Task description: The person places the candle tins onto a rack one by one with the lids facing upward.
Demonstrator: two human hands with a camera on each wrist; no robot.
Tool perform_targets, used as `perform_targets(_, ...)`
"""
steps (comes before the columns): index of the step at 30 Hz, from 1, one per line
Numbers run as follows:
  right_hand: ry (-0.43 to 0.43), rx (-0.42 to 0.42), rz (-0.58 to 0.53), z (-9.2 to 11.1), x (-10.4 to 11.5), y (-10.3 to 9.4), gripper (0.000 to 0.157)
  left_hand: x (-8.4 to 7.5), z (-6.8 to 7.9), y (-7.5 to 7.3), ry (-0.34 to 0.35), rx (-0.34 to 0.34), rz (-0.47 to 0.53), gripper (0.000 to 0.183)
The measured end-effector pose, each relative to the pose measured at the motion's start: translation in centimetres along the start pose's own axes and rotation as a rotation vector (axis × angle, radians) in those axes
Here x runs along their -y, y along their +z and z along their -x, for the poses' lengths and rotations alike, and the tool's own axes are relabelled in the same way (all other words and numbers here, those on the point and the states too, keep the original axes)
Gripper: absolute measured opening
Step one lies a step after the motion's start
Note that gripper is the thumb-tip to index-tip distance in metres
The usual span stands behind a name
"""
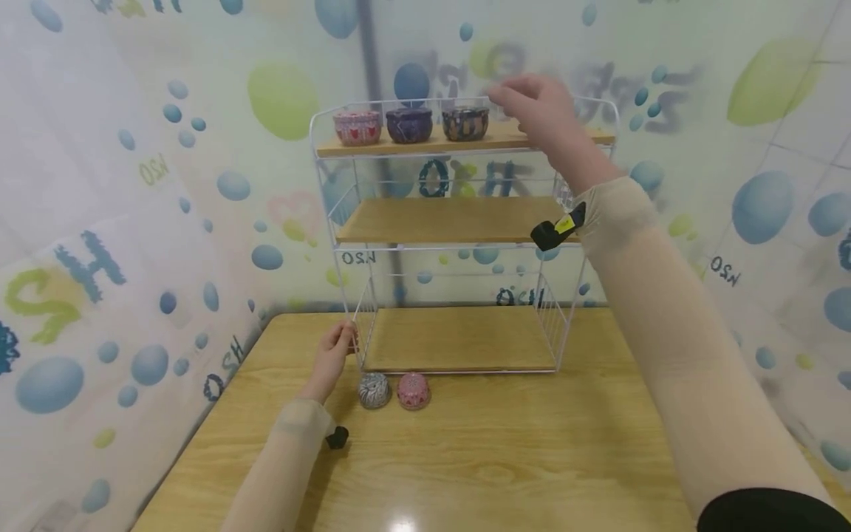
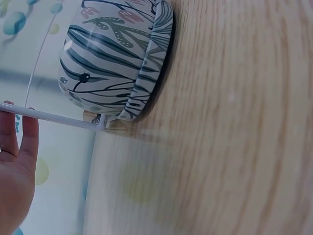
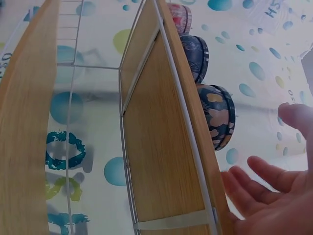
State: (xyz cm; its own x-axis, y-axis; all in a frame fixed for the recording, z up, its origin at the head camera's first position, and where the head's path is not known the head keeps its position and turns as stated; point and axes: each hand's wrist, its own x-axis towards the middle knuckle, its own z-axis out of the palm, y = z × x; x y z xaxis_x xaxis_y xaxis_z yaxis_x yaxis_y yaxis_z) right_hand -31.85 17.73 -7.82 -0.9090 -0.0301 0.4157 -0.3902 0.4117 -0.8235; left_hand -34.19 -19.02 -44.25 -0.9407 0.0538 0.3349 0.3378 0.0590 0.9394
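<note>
A white wire rack with wooden shelves (image 1: 452, 219) stands on the table. My left hand (image 1: 337, 341) grips its left side post low down, with fingertips over the white wire (image 2: 58, 119) in the left wrist view. Over the top shelf's right part, my right hand (image 1: 541, 107) has its fingers spread apart and holds nothing. Nearest to it sits a dark tin with tan patches (image 1: 465, 123). Left of that are a dark blue tin (image 1: 408, 125) and a pink tin with red hearts (image 1: 357, 128). A grey-and-white leaf-patterned tin (image 1: 374, 390) sits near my left hand, beside a pink patterned tin (image 1: 414, 391).
The wooden table (image 1: 518, 451) reaches toward me in front of the rack. Behind and beside it hangs a pale sheet (image 1: 226, 140) printed with blue and green spots. The middle shelf (image 1: 445, 219) and bottom shelf (image 1: 462, 338) lie below the top shelf's tins.
</note>
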Motion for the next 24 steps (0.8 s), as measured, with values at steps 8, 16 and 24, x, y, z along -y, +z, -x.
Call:
perform_targets(8, -0.111, -0.02, -0.189, 2.7, -0.7, -0.6, 0.039, 0.0, 0.1, 0.1, 0.025, -0.019, -0.034, 0.038)
perform_targets(16, -0.207, 0.07, -0.186, 5.8, -2.8, 0.6, 0.027, -0.4, 0.3, 0.0, -0.021, -0.006, -0.01, 0.036)
perform_targets(24, -0.256, 0.198, -0.212, 8.7, -6.8, 3.2, 0.024, -3.0, 1.1, 0.5, -0.006, 0.015, -0.056, 0.033)
